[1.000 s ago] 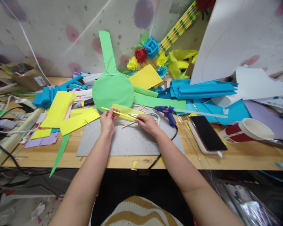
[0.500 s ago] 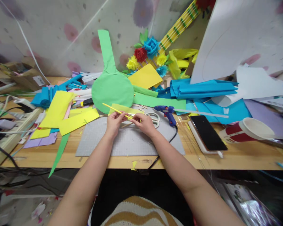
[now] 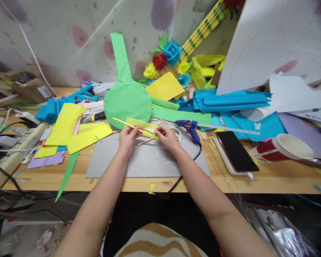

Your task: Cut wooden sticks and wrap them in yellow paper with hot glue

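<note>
A thin yellow paper-covered stick (image 3: 123, 123) slants between my two hands above the grey cutting mat (image 3: 109, 160). My left hand (image 3: 128, 138) pinches it near the middle, and its upper end sticks out to the left. My right hand (image 3: 168, 138) is closed on the lower right end, where a narrow yellow strip shows. Behind the fingers lies a translucent yellow paper piece (image 3: 139, 123). Scissors with pale handles (image 3: 178, 135) are partly covered by my right hand. Just beyond is a green paper disc with a handle-like strip (image 3: 127, 103).
A blue glue gun (image 3: 190, 129) lies right of the mat, its black cord running to the table edge. Farther right are a phone (image 3: 237, 150) and a paper cup (image 3: 280, 148). Yellow paper (image 3: 89, 138) lies left; blue folded paper (image 3: 230, 100) lies behind.
My hands have moved apart: the right slid rightward along the stick, the left slightly left. More of the yellow strip shows between them.
</note>
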A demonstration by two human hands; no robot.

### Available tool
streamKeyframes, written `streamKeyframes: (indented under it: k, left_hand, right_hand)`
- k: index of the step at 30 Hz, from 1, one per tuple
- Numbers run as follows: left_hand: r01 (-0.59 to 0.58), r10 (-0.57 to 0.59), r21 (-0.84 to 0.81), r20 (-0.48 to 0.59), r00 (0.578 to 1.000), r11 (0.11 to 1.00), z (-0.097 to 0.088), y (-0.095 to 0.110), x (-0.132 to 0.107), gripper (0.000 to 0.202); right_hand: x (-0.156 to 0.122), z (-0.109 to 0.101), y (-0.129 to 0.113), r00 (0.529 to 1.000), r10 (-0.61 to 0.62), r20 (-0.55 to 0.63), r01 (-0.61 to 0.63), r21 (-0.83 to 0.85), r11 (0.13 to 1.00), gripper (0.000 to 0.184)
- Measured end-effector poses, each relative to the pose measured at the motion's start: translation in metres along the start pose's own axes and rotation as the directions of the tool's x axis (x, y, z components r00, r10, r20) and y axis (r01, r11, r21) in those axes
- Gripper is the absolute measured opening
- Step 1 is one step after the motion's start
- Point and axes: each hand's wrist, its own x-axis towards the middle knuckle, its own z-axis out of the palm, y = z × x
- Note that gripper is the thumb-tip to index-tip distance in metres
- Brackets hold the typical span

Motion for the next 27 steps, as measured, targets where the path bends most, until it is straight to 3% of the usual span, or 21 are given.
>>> streamKeyframes:
  k: [7, 17, 21, 24, 27]
  left_hand:
    - [-0.004, 0.004, 0.010, -0.013, 1.000, 1.000, 0.001, 0.000, -0.001, 0.031]
    - [-0.040, 0.040, 0.020, -0.024, 0.999, 0.999, -0.003, -0.002, 0.003, 0.032]
    - [-0.032, 0.034, -0.031, 0.058, 0.998, 0.999, -0.001, 0.000, 0.001, 0.033]
    - [-0.020, 0.024, -0.045, 0.094, 0.995, 0.999, 0.000, 0.001, -0.001, 0.033]
    - [-0.023, 0.026, -0.039, 0.087, 0.996, 0.999, -0.001, 0.001, -0.002, 0.032]
  right_hand:
    - [-0.003, 0.007, -0.001, 0.994, 0.006, 0.106, -0.002, -0.038, 0.999, 0.019]
    - [0.000, -0.001, 0.000, 0.999, 0.045, 0.014, -0.043, -0.113, 0.993, 0.029]
    - [-0.001, 0.003, -0.003, 0.972, 0.161, 0.169, -0.173, 0.056, 0.983, 0.043]
    - [-0.002, 0.006, -0.008, 0.941, 0.204, 0.271, -0.261, 0.194, 0.946, 0.039]
    - [-0.004, 0.005, -0.014, 0.936, 0.184, 0.301, -0.260, 0.235, 0.937, 0.033]
